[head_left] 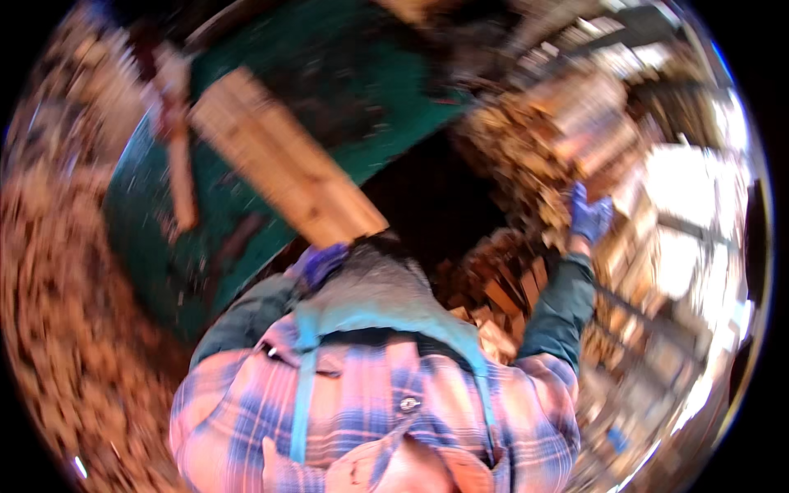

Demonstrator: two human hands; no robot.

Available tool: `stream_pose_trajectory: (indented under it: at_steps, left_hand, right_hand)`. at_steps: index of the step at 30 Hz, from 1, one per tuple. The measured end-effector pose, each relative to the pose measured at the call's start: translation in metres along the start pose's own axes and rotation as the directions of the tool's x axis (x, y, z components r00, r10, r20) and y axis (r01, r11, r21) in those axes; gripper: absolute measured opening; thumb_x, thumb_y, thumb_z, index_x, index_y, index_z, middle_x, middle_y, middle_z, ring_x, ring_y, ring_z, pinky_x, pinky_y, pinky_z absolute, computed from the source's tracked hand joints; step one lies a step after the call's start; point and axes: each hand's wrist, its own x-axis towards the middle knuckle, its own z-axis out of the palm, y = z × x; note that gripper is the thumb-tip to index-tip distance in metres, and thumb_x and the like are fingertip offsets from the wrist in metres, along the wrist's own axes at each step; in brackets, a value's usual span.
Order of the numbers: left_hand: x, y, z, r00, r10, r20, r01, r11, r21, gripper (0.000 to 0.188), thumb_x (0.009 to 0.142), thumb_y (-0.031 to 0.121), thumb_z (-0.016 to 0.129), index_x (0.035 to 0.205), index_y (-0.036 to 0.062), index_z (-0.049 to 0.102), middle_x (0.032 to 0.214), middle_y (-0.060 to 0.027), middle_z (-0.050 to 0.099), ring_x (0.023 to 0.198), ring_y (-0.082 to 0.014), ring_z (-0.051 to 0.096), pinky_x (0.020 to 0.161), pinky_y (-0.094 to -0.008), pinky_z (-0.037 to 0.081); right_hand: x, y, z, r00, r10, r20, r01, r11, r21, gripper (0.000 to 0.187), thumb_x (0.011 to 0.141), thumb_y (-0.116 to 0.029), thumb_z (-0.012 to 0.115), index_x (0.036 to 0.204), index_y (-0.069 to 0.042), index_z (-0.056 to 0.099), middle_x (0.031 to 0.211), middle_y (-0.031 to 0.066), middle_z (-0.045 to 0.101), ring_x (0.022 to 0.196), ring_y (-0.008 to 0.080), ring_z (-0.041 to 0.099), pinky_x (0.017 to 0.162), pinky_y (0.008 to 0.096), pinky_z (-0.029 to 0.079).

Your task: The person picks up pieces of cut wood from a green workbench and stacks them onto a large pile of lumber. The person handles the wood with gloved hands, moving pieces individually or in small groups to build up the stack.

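A wide, light wooden board [288,160] lies slantwise across a green work surface [386,148], its near end reaching toward my apron. My left hand [323,264], in a purple glove, is beside that near end; blur hides its fingers, and I cannot tell whether it grips the board. Out to the right, my right hand [590,215] wears the same kind of glove. Its fingers are apart with nothing visible in them, and it is next to stacked wood pieces [526,131].
A narrow wood strip [182,177] lies at the left of the green surface. Wood chips and scraps [66,329] cover the area on the far left. Small wood blocks [505,296] are heaped below the dark gap at centre right. Much of the picture is smeared by motion.
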Motion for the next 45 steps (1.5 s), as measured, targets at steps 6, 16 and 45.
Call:
stream_pose_trajectory:
  at_steps: [6,16,45]
  left_hand:
    - [0.021,-0.001,0.04,0.909,0.387,-0.156,-0.403,0.911,-0.089,0.066,0.08,0.01,0.078,0.138,0.0021,0.046,0.129,-0.0111,0.058,0.116,-0.02,0.056,0.101,-0.036,0.046]
    - [0.041,-0.022,0.048,0.505,0.711,-0.489,-0.704,0.667,0.243,0.089,0.078,0.027,0.083,0.144,-0.0004,0.031,0.137,-0.0152,0.05,0.125,-0.0237,0.048,0.107,-0.0358,0.039]
    - [-0.486,0.075,0.105,-0.673,0.738,-0.056,-0.378,-0.277,0.883,0.109,0.078,0.028,0.083,0.154,0.0015,0.009,0.155,-0.0143,0.028,0.142,-0.0234,0.03,0.115,-0.0401,0.03]
  right_hand:
    - [-0.143,-0.183,0.128,0.173,-0.628,0.759,-0.594,0.548,0.589,0.056,0.101,-0.041,0.051,0.143,-0.003,0.046,0.137,0.0136,0.055,0.124,0.0234,0.053,0.104,0.0374,0.042]
    - [-0.244,-0.26,0.099,-0.262,-0.691,0.674,-0.694,0.62,0.366,0.052,0.104,-0.041,0.039,0.143,-0.008,0.042,0.136,0.0097,0.055,0.123,0.0238,0.055,0.104,0.0398,0.046]
    - [-0.499,-0.652,-0.494,-0.337,-0.683,-0.648,-0.908,0.055,0.415,0.043,0.096,-0.044,0.052,0.123,-0.012,0.054,0.112,0.0077,0.061,0.106,0.0243,0.058,0.097,0.0389,0.046]
